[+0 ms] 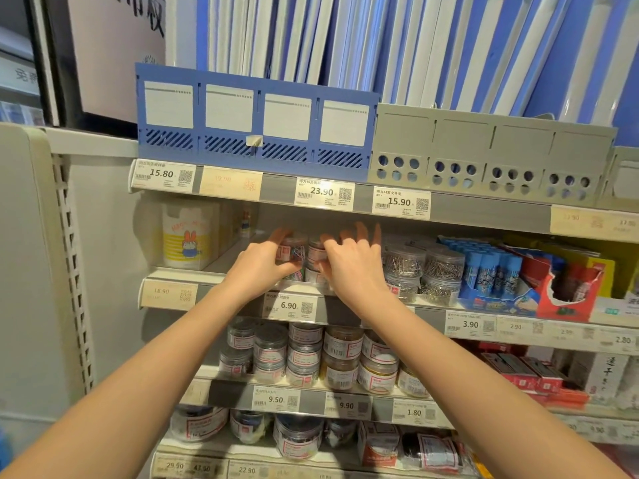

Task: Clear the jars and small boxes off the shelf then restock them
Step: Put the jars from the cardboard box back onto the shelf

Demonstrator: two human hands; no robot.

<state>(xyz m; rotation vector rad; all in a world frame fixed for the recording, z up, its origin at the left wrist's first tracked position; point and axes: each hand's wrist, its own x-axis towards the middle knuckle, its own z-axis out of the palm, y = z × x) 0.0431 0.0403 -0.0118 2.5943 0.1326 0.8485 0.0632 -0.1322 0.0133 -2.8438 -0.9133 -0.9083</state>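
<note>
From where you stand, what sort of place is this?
Most likely a stationery aisle in a shop: price tags with QR codes run along the shelf edges, clear jars of paper clips sit stacked, and blue folders stand above.

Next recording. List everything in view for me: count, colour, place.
folders: many, blue and white, top shelf back
blue file rack: one, blue, top shelf left
grey file rack: one, grey, top shelf right
rabbit box: one, white and yellow, second shelf left
held jars: count unclear, clear, second shelf centre
silver-clip jars: about four, clear, right of the hands
glue-stick box: one, blue, second shelf right
torn box: one, red, beside it
lower jars: many, clear, two shelves below
price tags: many, white or yellowish, shelf edges
left hand: grips held jars
right hand: on held jars, grip blurred
</note>
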